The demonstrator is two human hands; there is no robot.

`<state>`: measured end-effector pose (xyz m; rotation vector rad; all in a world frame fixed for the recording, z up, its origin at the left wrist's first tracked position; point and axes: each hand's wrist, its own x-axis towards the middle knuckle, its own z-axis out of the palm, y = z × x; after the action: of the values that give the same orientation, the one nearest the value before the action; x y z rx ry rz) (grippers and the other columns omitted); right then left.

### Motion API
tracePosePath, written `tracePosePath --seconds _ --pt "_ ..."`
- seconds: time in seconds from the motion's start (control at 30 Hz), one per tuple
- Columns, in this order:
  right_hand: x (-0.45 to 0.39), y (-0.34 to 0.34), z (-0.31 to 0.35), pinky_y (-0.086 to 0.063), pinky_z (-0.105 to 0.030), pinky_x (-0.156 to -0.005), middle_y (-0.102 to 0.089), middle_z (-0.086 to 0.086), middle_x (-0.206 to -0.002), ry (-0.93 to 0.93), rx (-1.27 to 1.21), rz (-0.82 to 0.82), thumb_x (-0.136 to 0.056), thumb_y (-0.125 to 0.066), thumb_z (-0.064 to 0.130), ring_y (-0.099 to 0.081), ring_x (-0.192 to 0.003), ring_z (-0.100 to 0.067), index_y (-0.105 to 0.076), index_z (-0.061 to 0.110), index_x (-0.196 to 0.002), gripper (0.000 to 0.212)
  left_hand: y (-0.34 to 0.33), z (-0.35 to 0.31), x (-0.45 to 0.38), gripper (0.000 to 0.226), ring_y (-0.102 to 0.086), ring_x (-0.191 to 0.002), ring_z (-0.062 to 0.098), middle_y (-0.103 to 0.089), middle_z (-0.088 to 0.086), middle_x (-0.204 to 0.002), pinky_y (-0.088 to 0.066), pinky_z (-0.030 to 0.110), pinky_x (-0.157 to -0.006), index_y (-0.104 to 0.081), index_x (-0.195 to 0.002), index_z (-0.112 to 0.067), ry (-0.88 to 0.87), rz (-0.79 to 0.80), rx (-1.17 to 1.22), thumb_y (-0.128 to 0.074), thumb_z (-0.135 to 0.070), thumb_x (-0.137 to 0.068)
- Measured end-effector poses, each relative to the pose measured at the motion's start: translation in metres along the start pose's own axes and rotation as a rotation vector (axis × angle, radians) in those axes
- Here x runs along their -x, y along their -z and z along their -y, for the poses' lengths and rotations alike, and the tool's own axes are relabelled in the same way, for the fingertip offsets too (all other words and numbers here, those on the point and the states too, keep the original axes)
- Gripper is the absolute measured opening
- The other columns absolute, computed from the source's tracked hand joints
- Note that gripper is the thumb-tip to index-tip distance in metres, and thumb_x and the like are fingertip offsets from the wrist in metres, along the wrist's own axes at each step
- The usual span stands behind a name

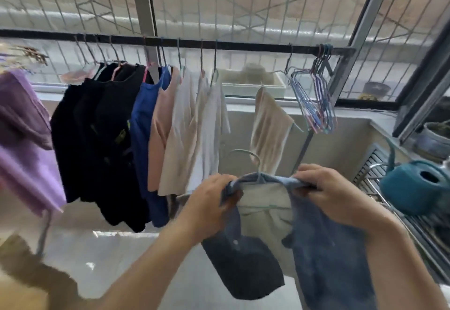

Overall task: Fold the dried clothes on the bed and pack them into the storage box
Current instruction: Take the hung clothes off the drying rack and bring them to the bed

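Both hands grasp a blue denim shirt (pixel 323 241) near the camera, low and right of centre: left hand (pixel 209 202) bunches one shoulder, right hand (pixel 333 195) the other, with its wire hanger (pixel 253 163) poking up between them. Farther left, dark and pale garments (pixel 136 134) hang on a black rail (pixel 243 47). Empty hangers (pixel 314 105) dangle right; a teal watering can (pixel 414 185) sits far right.

A bright balcony, daylight pouring through the grilled windows.
Grey metal window frame (pixel 143 5) stands upright behind the long black rail (pixel 243 46); pale concrete parapet wall (pixel 341 139) runs below, glossy grey floor (pixel 97 248) shines, and a teal plastic watering can (pixel 414 188) sits right.
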<state>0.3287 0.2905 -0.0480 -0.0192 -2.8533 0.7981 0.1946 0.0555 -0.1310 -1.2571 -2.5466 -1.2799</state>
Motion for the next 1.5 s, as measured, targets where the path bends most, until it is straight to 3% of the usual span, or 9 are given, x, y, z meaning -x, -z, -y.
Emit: tracePosePath --seconds 0.1,0.23,0.47,0.63,0.77,1.1,1.3,1.4,1.5 --pt "0.000 -0.023 0.035 -0.035 -0.023 -0.067 -0.049 0.007 -0.067 0.151 0.003 -0.120 -0.084 -0.062 0.030 -0.047 -0.073 -0.009 -0.053 0.021 -0.061 0.026 0.036 -0.028 0.067 0.023 -0.050 -0.066 0.003 -0.053 -0.018 -0.071 -0.038 0.027 -0.060 -0.048 -0.079 -0.045 0.113 -0.255 -0.039 -0.053 -0.045 -0.101" --pt "0.019 -0.099 0.113 -0.028 -0.026 -0.066 -0.047 0.012 -0.066 0.251 -0.043 -0.217 -0.084 -0.071 0.021 -0.046 -0.073 -0.015 -0.057 0.028 -0.066 0.024 0.100 -0.065 0.197 0.018 -0.058 -0.068 0.008 -0.058 -0.013 -0.072 -0.049 0.029 -0.060 -0.060 -0.106 -0.039 0.292 -0.464 -0.129 -0.066 -0.046 -0.091" --pt "0.160 -0.261 0.307 -0.029 -0.018 -0.107 -0.046 -0.002 -0.130 0.241 -0.473 -0.288 -0.088 -0.074 0.020 -0.042 -0.123 -0.018 -0.057 0.015 -0.132 0.048 0.186 -0.119 0.451 0.017 -0.061 -0.075 0.002 -0.066 -0.019 -0.075 -0.048 0.021 -0.068 -0.073 -0.106 -0.033 0.626 -0.692 -0.227 -0.074 -0.037 -0.090" --pt "0.256 -0.349 0.443 -0.016 -0.030 -0.119 -0.023 0.000 -0.159 0.378 -0.596 0.012 -0.087 -0.071 0.042 -0.021 -0.146 -0.016 -0.024 0.022 -0.154 0.084 0.248 -0.170 0.591 0.013 -0.060 -0.073 0.005 -0.066 -0.008 -0.077 -0.046 0.024 -0.065 -0.068 -0.101 -0.029 0.785 -0.819 -0.532 -0.068 -0.041 -0.094" --pt "0.284 -0.395 0.558 -0.007 -0.035 -0.121 -0.011 -0.007 -0.164 0.477 -0.558 0.120 -0.088 -0.065 0.012 -0.008 -0.150 -0.023 -0.014 0.020 -0.158 0.087 0.301 -0.209 0.683 0.016 -0.060 -0.066 0.006 -0.064 -0.008 -0.071 -0.046 0.027 -0.062 -0.066 -0.098 -0.030 0.930 -0.930 -0.779 -0.063 -0.045 -0.095" --pt "0.280 -0.513 0.793 -0.041 -0.033 -0.072 -0.068 -0.012 -0.096 0.927 -0.460 0.400 -0.081 -0.053 -0.010 -0.063 -0.090 -0.036 -0.070 0.007 -0.103 0.032 0.444 -0.260 0.976 0.024 -0.062 -0.062 0.024 -0.065 -0.003 -0.071 -0.052 0.035 -0.054 -0.067 -0.089 -0.021 1.188 -0.841 -1.330 -0.056 -0.041 -0.093" --pt "0.313 -0.576 0.969 -0.045 -0.039 -0.094 -0.066 -0.016 -0.120 1.155 -0.282 0.843 -0.091 -0.043 -0.006 -0.060 -0.113 -0.036 -0.067 0.008 -0.122 0.041 0.481 -0.286 1.082 0.025 -0.061 -0.062 0.016 -0.066 -0.002 -0.074 -0.051 0.031 -0.055 -0.077 -0.092 -0.009 1.148 -0.903 -1.194 -0.058 -0.024 -0.086" --pt "0.354 -0.591 1.051 -0.050 -0.036 -0.081 -0.072 -0.011 -0.101 1.283 -0.054 1.136 -0.091 -0.058 0.000 -0.065 -0.103 -0.035 -0.068 0.017 -0.094 0.020 0.506 -0.293 1.121 0.024 -0.066 -0.073 0.013 -0.070 -0.001 -0.083 -0.051 0.028 -0.064 -0.077 -0.100 -0.010 1.104 -1.120 -1.151 -0.059 -0.020 -0.089" --pt "0.399 -0.571 1.112 -0.053 -0.038 -0.096 -0.074 0.002 -0.107 1.238 -0.335 1.530 -0.090 -0.071 0.033 -0.067 -0.111 -0.020 -0.071 0.024 -0.107 0.020 0.530 -0.305 1.164 0.024 -0.067 -0.081 0.011 -0.073 0.001 -0.089 -0.051 0.028 -0.071 -0.076 -0.102 -0.010 1.117 -1.276 -1.166 -0.058 -0.021 -0.091"
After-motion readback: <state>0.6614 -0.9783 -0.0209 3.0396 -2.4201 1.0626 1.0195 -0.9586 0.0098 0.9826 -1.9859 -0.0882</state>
